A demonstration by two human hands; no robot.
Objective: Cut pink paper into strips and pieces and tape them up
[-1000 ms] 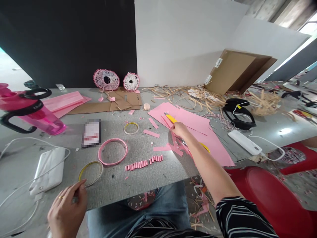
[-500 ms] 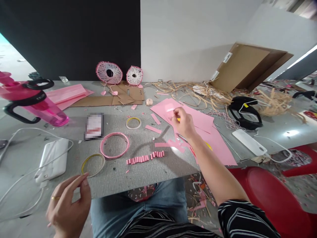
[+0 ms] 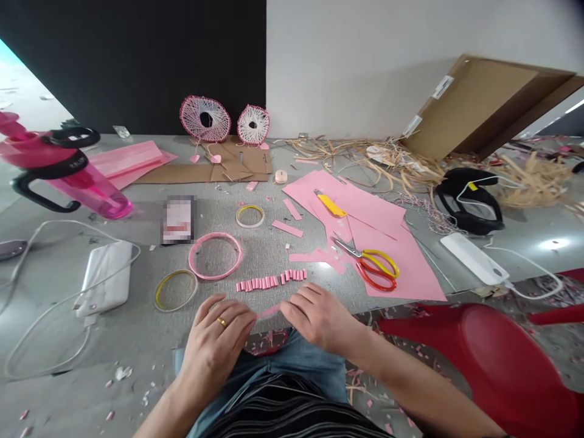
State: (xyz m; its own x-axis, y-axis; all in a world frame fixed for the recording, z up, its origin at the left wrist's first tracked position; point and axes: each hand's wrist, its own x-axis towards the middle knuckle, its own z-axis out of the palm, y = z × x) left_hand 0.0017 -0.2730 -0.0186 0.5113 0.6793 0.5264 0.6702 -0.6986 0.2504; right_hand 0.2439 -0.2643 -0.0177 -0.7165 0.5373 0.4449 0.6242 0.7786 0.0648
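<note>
My left hand (image 3: 218, 339) and my right hand (image 3: 316, 316) meet at the table's near edge, both pinching the ends of a thin pink paper strip (image 3: 269, 311). A gold ring shows on my left hand. Just beyond my fingers lies a row of several small pink paper rolls (image 3: 271, 281). Further off sit a pink ring (image 3: 215, 255) and two yellow-edged rings (image 3: 176, 290), (image 3: 250, 215). On the pink paper sheets (image 3: 387, 243) to the right lie scissors with yellow and red handles (image 3: 371, 264) and a yellow cutter (image 3: 330, 204).
A pink bottle (image 3: 59, 170) lies at the left, with a white power bank (image 3: 104, 278) and cable nearby. Two string-woven discs (image 3: 205, 118) lean on the wall over cardboard (image 3: 214, 170). Straw, a black band (image 3: 468, 199), a white power strip (image 3: 474, 258) and a red chair (image 3: 497, 359) are at the right.
My right hand left the yellow cutter on the pink sheets and came back to the near edge. My left hand moved right to meet it, and both now pinch a pink strip.
</note>
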